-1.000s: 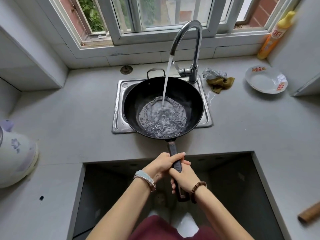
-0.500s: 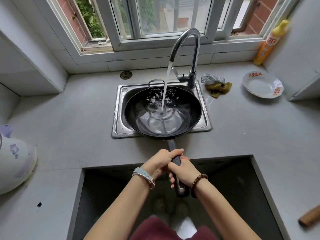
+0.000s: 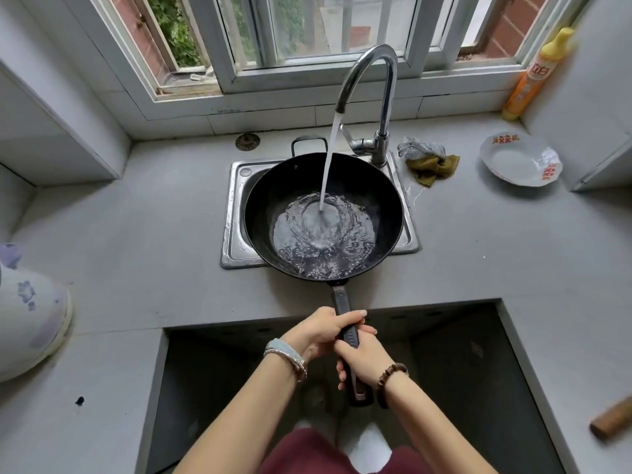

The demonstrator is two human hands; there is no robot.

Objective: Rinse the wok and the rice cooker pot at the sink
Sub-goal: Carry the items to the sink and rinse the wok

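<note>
both hands [image 3: 342, 343] grip wok [image 3: 273, 200] handle; faucet [image 3: 372, 80] water filling wok.

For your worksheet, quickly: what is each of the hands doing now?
Left hand: closed on the wok handle.
Right hand: closed on the same handle, lower down.

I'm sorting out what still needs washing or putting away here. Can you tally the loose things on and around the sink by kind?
Cookware: 1, the wok, held by its handle in the left hand and right hand
Dishes: 1, the plate
Bottles: 1, the yellow bottle
Cleaning cloths and scourers: 2, the scourer and the cloth
Total: 5
</note>
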